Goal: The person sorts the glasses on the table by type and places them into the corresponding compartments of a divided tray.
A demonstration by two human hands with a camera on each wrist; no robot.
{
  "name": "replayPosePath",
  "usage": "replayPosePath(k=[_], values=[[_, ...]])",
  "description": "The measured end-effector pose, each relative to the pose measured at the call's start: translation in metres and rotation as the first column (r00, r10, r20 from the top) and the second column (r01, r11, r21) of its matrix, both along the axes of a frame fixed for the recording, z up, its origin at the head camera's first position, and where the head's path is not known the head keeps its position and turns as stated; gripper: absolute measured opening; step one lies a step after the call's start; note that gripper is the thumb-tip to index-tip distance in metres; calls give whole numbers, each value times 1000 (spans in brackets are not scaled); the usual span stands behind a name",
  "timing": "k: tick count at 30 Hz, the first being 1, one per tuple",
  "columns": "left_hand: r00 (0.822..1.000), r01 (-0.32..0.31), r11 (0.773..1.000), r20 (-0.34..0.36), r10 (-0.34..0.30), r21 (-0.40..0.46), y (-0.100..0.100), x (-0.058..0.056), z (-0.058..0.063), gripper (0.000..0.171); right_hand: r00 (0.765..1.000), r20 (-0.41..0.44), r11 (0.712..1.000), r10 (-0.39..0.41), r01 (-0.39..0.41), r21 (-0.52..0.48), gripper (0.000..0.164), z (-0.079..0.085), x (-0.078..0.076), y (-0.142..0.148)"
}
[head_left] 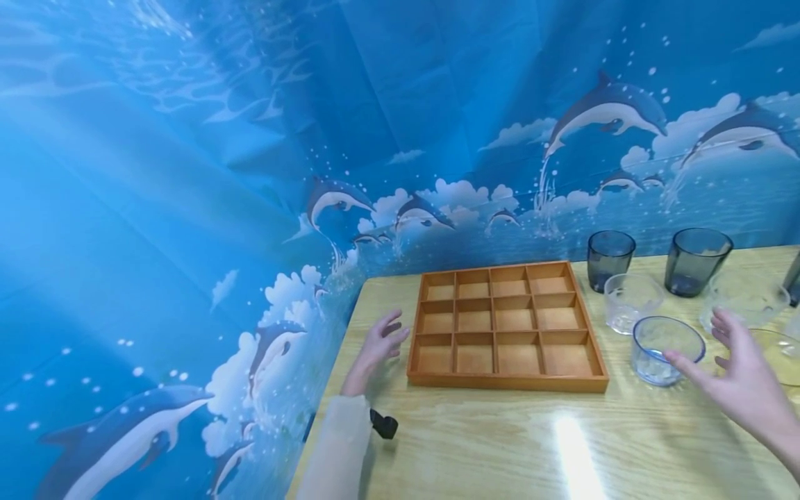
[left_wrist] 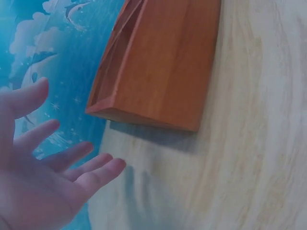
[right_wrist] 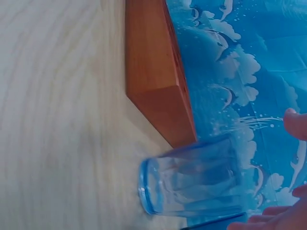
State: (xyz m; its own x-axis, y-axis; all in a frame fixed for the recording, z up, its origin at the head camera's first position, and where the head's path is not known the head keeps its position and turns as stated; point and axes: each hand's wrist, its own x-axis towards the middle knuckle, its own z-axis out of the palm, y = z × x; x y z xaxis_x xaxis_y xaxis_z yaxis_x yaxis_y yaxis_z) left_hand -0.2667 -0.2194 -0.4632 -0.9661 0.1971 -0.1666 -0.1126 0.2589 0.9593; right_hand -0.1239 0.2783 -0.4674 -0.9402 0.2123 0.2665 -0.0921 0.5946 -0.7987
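Note:
A wooden tray (head_left: 507, 383) divided into several compartments lies on the table. To its left my left hand (head_left: 377, 345) hovers with fingers spread, holding nothing; the left wrist view shows that hand (left_wrist: 57, 167) apart from the tray's side (left_wrist: 163, 72). On the right, my right hand (head_left: 740, 375) is held in the air with thumb and fingers apart, near a clear glass with a blue rim (head_left: 656, 364). In the right wrist view the bluish glass (right_wrist: 192, 179) stands beside the tray's corner (right_wrist: 153, 72), and part of the right hand (right_wrist: 283, 218) shows at the edge.
Behind the blue-rimmed glass stand a clear glass (head_left: 625, 312) and two dark grey glasses (head_left: 609, 260). Further right are another clear glass (head_left: 744, 295) and a yellowish one (head_left: 781, 357). A dolphin-printed backdrop (head_left: 437, 139) borders the wooden table (head_left: 487, 444).

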Motion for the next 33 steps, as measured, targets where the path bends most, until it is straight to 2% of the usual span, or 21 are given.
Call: replayPosePath(k=[5, 10, 15, 22, 28, 33], values=[[999, 13, 999, 43, -15, 43, -7, -9, -28, 59, 999, 43, 1000, 0, -1, 14, 98, -11, -1, -5], [997, 56, 995, 44, -59, 80, -10, -11, -42, 58, 996, 89, 1000, 10, -11, 4, 102, -20, -2, -5], [994, 89, 991, 61, -95, 102, -10, -10, -46, 57, 992, 129, 1000, 19, -15, -28, 103, -27, -2, -4], [987, 103, 988, 108, -115, 112, -11, -11, -49, 59, 989, 145, 999, -31, 36, -33, 102, -36, -6, -4], [985, 98, 986, 130, -116, 135, -10, -14, -50, 61, 991, 131, 994, -33, 46, -102, 104, -44, -11, -4], [984, 86, 989, 143, -103, 119, -8, -16, -52, 57, 991, 124, 985, -50, 69, -160, 107, -52, -16, -7]])
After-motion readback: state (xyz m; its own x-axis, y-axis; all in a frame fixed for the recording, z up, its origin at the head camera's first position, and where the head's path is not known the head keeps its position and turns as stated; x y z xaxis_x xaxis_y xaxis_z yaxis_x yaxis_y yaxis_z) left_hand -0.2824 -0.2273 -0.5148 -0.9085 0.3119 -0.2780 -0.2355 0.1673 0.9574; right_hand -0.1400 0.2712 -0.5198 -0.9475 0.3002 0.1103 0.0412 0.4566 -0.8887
